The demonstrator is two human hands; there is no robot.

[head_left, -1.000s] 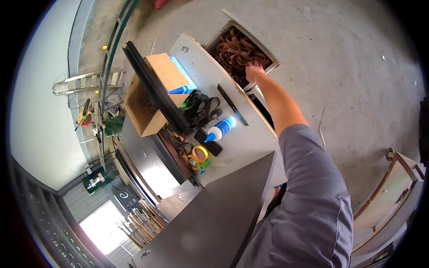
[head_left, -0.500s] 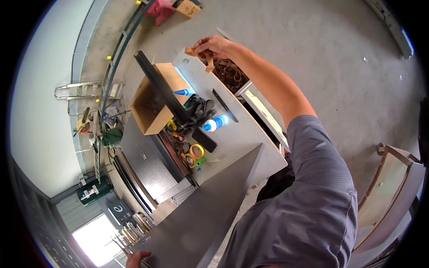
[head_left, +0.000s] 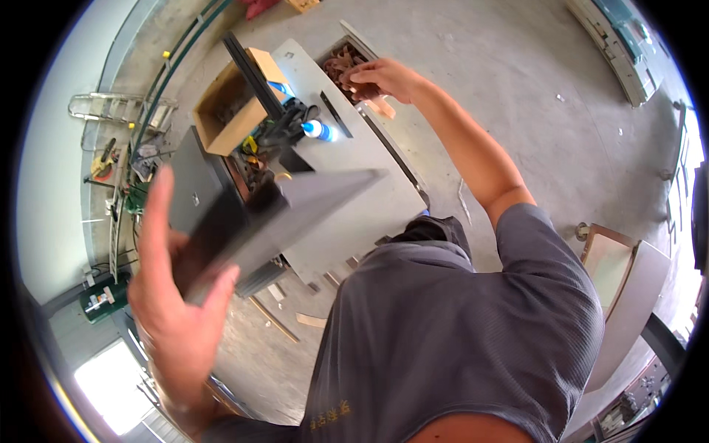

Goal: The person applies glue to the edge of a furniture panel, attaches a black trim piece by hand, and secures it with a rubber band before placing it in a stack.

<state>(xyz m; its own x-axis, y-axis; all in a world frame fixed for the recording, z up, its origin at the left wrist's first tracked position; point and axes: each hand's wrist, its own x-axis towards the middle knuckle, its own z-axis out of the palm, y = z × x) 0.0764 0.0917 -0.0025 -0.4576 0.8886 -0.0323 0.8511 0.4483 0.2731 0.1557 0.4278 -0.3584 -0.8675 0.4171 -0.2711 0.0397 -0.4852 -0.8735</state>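
Observation:
My left hand (head_left: 173, 317) is large in the lower left, its thumb and fingers on either side of the edge of a dark grey panel (head_left: 295, 214). That panel tilts up over the near part of the work table (head_left: 369, 166) and is blurred by motion. At the table's far right side, my right hand (head_left: 388, 80) is over an open drawer (head_left: 369, 46) of curled brown strips (head_left: 341, 65). A tan strip (head_left: 382, 108) hangs from under its curled fingers.
On the table are a blue-and-white bottle (head_left: 317, 131), a flat dark bar (head_left: 336, 114), an open cardboard box (head_left: 229, 107) and a long black profile (head_left: 253, 74). A ladder (head_left: 118, 107) lies by the wall. Offcuts (head_left: 310, 320) lie on the floor.
My left hand has come up from the lower edge, raising and tilting the grey panel. My right hand has moved from the table's far corner to over the drawer. The view has shifted.

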